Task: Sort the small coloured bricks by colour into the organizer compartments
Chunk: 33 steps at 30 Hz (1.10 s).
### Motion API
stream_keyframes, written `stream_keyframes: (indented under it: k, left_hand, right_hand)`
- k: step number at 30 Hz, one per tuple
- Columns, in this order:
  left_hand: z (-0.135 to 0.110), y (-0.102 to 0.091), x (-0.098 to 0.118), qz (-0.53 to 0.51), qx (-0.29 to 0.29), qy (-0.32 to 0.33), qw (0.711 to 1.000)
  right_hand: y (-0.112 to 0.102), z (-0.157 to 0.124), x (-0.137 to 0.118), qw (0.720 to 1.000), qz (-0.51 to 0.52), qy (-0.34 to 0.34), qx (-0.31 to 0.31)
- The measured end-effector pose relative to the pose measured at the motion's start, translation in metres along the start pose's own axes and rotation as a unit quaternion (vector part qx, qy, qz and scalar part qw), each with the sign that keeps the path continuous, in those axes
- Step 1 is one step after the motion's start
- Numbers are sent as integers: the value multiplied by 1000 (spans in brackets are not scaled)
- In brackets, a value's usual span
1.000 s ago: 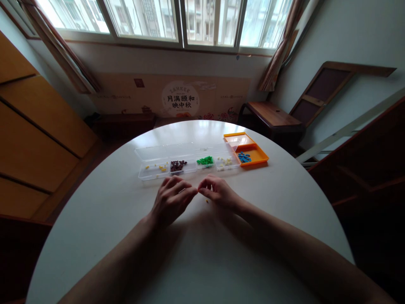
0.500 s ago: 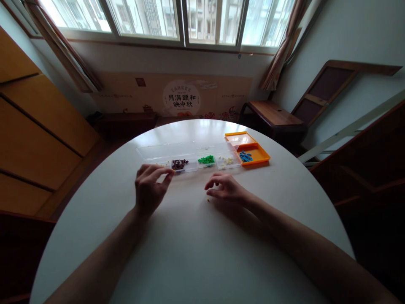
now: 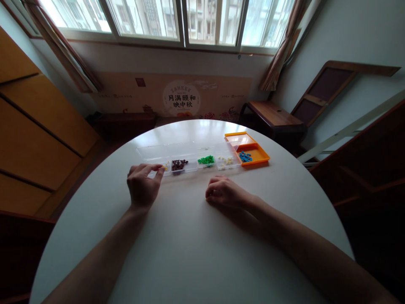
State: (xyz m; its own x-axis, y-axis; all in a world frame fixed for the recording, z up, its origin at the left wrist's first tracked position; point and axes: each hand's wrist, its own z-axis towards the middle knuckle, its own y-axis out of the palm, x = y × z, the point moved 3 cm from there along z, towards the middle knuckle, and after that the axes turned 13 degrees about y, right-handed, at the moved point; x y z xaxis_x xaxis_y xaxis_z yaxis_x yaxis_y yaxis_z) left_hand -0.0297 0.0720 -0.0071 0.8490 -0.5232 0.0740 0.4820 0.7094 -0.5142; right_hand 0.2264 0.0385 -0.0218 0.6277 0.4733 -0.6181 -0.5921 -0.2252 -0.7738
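A row of clear plastic trays (image 3: 182,150) lies across the far half of the round white table (image 3: 196,253). They hold yellow beads (image 3: 166,166), dark brown beads (image 3: 179,164), green beads (image 3: 206,159) and pale beads (image 3: 226,161). My left hand (image 3: 142,185) hovers over the leftmost tray, thumb and forefinger pinched together right by the yellow beads; I cannot make out a bead between them. My right hand (image 3: 224,192) rests on the table nearer to me, fingers curled down onto the spot where a small yellow bead lay.
An orange tray (image 3: 257,157) with blue beads (image 3: 244,156) sits at the right end of the row. Beyond the table stand a dark wooden stool (image 3: 270,116) and a low bench (image 3: 123,122) under the window. Wooden cabinets line the left side.
My two hands were together in front of the trays. My left hand has moved left and forward to the yellow-bead tray. My right hand has lowered its fingers over the loose yellow bead.
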Motion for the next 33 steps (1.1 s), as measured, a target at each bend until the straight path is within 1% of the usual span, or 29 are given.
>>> stream_keyframes:
  k: [4, 8, 12, 16, 21, 25, 30, 33]
  left_hand:
    - [3, -3, 23, -21, -8, 55, 998]
    - [5, -4, 46, -64, -22, 131, 989]
    - [4, -3, 63, -131, -69, 204, 968]
    - [0, -1, 75, -184, -121, 249, 943]
    - [-2, 2, 78, -190, -126, 252, 941]
    - [-3, 2, 78, -186, -128, 251, 941]
    - [-3, 0, 78, -185, -129, 247, 942]
    - [-2, 0, 76, -176, -126, 241, 946]
  right_hand:
    - [0, -1, -4, 1000, -20, -10, 2]
    - [0, -2, -6, 999, -38, -16, -1]
    - [2, -2, -3, 1000, -22, -15, -2]
    - [4, -1, 1, 1000, -2, -11, -9]
    - [6, 0, -4, 999, -38, -16, 5]
    - [7, 0, -9, 998, -66, -15, -1]
    - [6, -1, -7, 999, -45, -8, -1]
    - [8, -2, -8, 999, -26, -22, -10]
